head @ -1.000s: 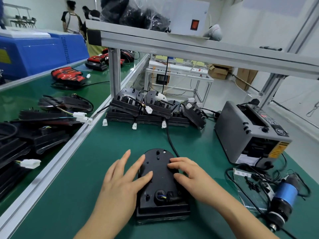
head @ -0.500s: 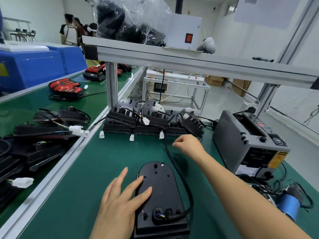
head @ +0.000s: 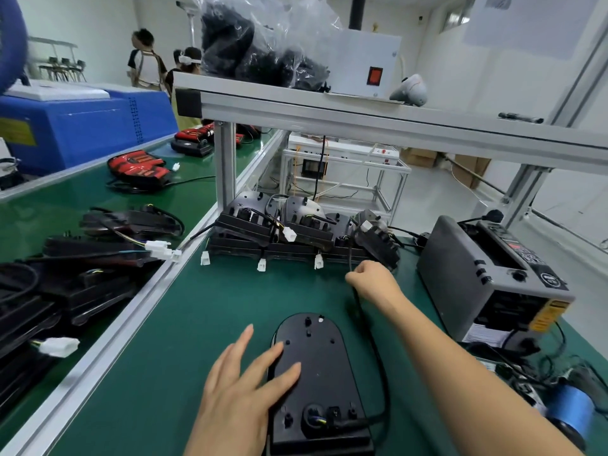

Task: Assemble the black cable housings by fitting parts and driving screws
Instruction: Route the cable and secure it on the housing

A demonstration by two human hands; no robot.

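Black plastic cable housing with 1 rounded far end (head: 316,366) lies flat on the green desk (head: 197,324), dead centre in front of the person, back face up with screw holes exposed. That looks like the right orientation for driving screws later. Left hand (head: 240,393) lies palm down at its left edge, fingers (head: 273,352) straight and spread, 2 of them resting on the shell; I read that as pinning it so it doesn't slide. Right arm reaches forward past the housing's right side, wrist about level. Right hand (head: 371,279) is curled into a fist around the thin black cable (head: 376,357), gripping it well beyond the housing's far end. From the fist the cable runs down the right side and loops into the port at the near end, so this is probably pulling slack through or dressing the lead before closing up. Blue-bodied electric screwdriver (head: 572,416) lies untouched at the right edge, near the grey boxy tape dispenser (head: 487,284). A row of black housings with white connectors (head: 279,232) sits stacked at the back of the desk.
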